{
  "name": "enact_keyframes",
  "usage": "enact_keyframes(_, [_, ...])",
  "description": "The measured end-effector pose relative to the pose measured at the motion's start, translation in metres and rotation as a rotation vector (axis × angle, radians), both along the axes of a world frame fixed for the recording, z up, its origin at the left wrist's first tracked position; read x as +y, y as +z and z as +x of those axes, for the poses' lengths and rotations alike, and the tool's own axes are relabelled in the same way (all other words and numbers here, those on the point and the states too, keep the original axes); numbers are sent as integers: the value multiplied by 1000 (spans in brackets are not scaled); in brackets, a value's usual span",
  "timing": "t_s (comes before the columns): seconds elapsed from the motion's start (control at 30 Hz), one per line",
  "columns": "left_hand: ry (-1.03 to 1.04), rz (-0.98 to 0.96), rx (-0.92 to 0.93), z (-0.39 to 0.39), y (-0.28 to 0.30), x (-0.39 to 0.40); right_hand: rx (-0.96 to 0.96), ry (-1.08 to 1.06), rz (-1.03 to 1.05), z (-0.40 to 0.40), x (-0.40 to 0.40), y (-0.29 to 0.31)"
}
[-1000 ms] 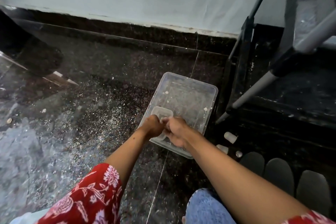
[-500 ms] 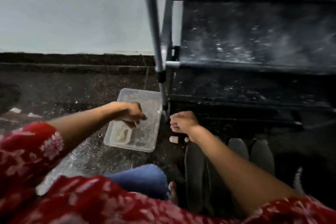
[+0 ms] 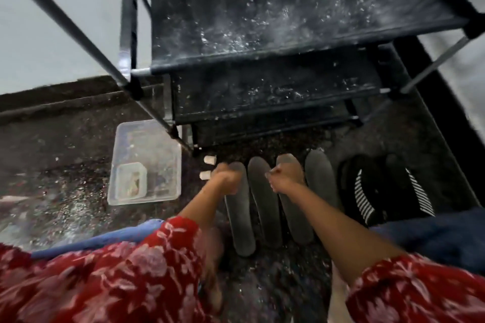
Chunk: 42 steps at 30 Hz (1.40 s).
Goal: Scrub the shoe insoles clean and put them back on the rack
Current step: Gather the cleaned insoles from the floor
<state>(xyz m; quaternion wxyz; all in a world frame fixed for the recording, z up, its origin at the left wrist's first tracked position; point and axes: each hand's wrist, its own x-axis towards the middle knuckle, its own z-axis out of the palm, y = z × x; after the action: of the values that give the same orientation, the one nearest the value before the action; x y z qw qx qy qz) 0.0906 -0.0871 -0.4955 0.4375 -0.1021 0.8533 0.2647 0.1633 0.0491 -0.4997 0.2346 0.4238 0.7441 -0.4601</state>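
Both hands hang over the row of insoles with their fingers curled under and blurred; whether they pinch an insole's toe end or hold nothing, I cannot tell. The left hand (image 3: 227,178) sits over the toe of the first insole (image 3: 240,220), the leftmost of the four. The right hand (image 3: 284,177) sits over the toe of the third insole (image 3: 295,220). Between them lies the second insole (image 3: 263,207), and the fourth insole (image 3: 321,181) lies at the right end of the row. All four are grey and lie flat on the dark speckled floor (image 3: 52,144), side by side, toes toward the shoe rack (image 3: 275,18).

The rack stands just beyond the toes, its black fabric shelves flecked with white specks. Two small white caps (image 3: 210,159) lie near the rack's front left foot, just left of the left hand. Further left on the floor is a clear plastic tub (image 3: 154,147) with a smaller clear container (image 3: 131,181) inside it, in its near left corner. A pair of black shoes with striped sides (image 3: 367,191) rests right of the insoles. Red floral sleeves (image 3: 131,270) fill the near edge.
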Motion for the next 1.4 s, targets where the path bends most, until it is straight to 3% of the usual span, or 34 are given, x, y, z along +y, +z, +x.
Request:
enact_keyframes(0.3, [202,-141,-91,69,-68,-35,-257,94,19,55,-11,-63])
enact_keyframes(0.53, [231,-227,-48,67,-85,-17,-305,32,157,59,-26,-75])
enact_keyframes(0.83, [365,-247,26,78,-101,-9,-321,131,283,54,-33,-85])
enact_keyframes(1.2, [366,-237,-11,81,-114,-20,-301,42,237,58,-30,-96])
enact_keyframes(1.4, [288,-215,-49,80,-92,-24,-293,-66,-33,74,-21,-89])
